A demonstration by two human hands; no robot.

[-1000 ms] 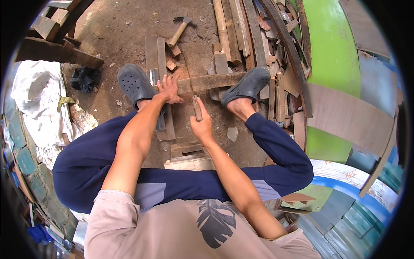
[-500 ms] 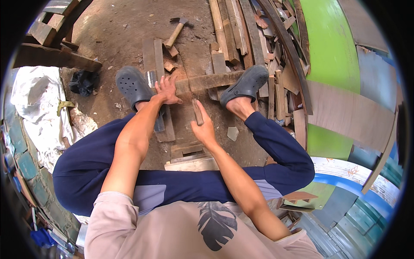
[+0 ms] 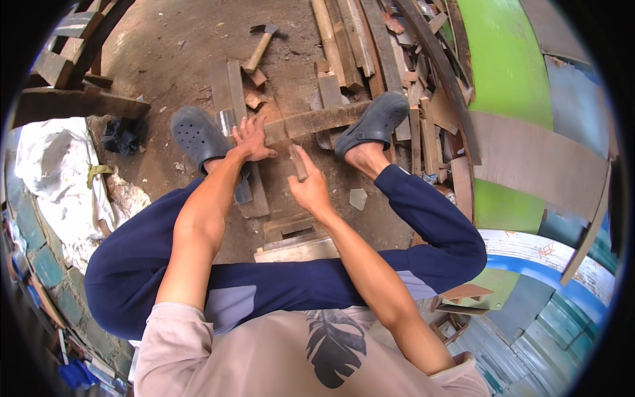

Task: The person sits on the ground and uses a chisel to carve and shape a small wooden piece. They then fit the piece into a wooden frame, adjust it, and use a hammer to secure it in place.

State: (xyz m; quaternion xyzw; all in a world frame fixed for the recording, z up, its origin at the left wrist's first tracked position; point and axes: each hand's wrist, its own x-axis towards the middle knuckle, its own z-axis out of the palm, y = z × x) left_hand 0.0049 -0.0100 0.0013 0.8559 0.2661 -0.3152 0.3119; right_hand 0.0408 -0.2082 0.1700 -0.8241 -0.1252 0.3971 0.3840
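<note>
A narrow wooden plank [image 3: 324, 122] lies crosswise between my feet, raised on other wood pieces. My left hand [image 3: 250, 140] rests at its left end, fingers spread and pressing down. My right hand [image 3: 311, 190] is wrapped round the wooden handle of a handsaw [image 3: 299, 164], just on the near side of the plank. Seen edge-on, the saw's thin blade shows only as a dark line across the plank, left of its middle. At the plank's right end, my right foot in a dark grey clog [image 3: 374, 124] bears on it.
A claw hammer [image 3: 259, 49] lies on the dirt beyond, its handle by small wood offcuts [image 3: 254, 100]. Long boards [image 3: 357, 40] and scrap wood are piled to the right, beside a green panel [image 3: 506, 59]. White cloth [image 3: 56, 172] and a black bag [image 3: 124, 134] lie left.
The whole view has shifted slightly. My right hand and the saw handle have come a little closer to the plank; my left hand keeps its place on the wood.
</note>
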